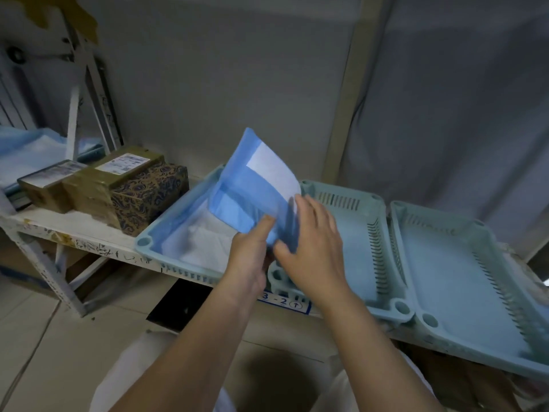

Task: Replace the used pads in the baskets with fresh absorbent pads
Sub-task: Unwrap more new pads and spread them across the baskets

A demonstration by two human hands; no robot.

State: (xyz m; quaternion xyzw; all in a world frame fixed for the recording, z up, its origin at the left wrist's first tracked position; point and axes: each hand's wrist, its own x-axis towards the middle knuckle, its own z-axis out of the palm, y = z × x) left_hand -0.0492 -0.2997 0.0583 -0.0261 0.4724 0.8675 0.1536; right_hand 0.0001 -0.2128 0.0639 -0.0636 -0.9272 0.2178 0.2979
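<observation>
My left hand [249, 257] pinching a folded blue pad [252, 188], my right hand [315, 248] seemingly gripping its blurred lower edge, above the left basket [145, 242] (already lined), two baskets [356, 233] beside it

Both bare forearms reach forward, hands close together. The left hand [249, 257] pinches with thumb raised; the right hand [315, 248] curls its fingers just beside it, palm down.
</observation>
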